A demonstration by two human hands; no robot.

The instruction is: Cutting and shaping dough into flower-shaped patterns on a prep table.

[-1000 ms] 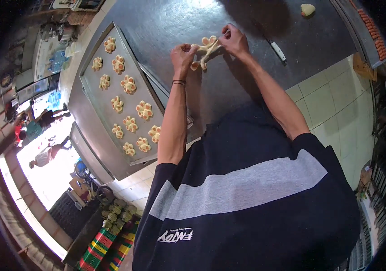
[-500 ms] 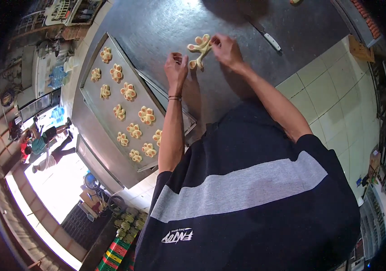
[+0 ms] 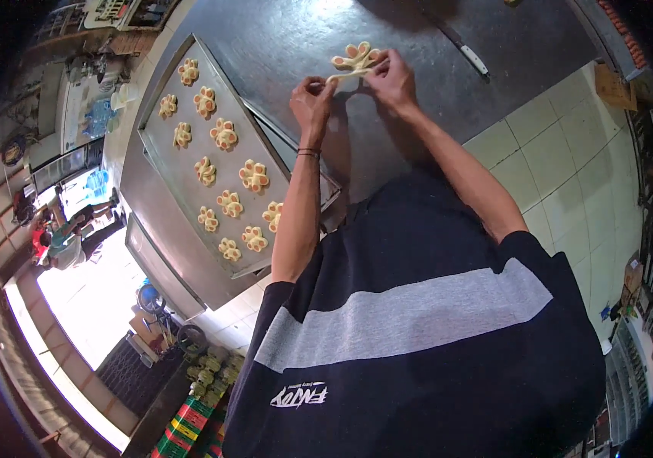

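Both hands have moved up the steel table (image 3: 418,114). My left hand (image 3: 313,95) and right hand (image 3: 391,76) pinch the flower-shaped dough piece (image 3: 355,59) between them, now nearly formed. Baking tray (image 3: 189,221) of finished pieces sits left of my grip, knife (image 3: 470,55) right.

We stand in a bakery's work kitchen. A long steel worktable (image 3: 281,30) carries a metal baking tray (image 3: 160,156) lined with rows of flower-shaped dough pieces (image 3: 224,134). Right of the tray lies a knife (image 3: 470,56). Pale floor tiles (image 3: 556,160) run beside the table; stacked crates (image 3: 181,435) sit below the tray.
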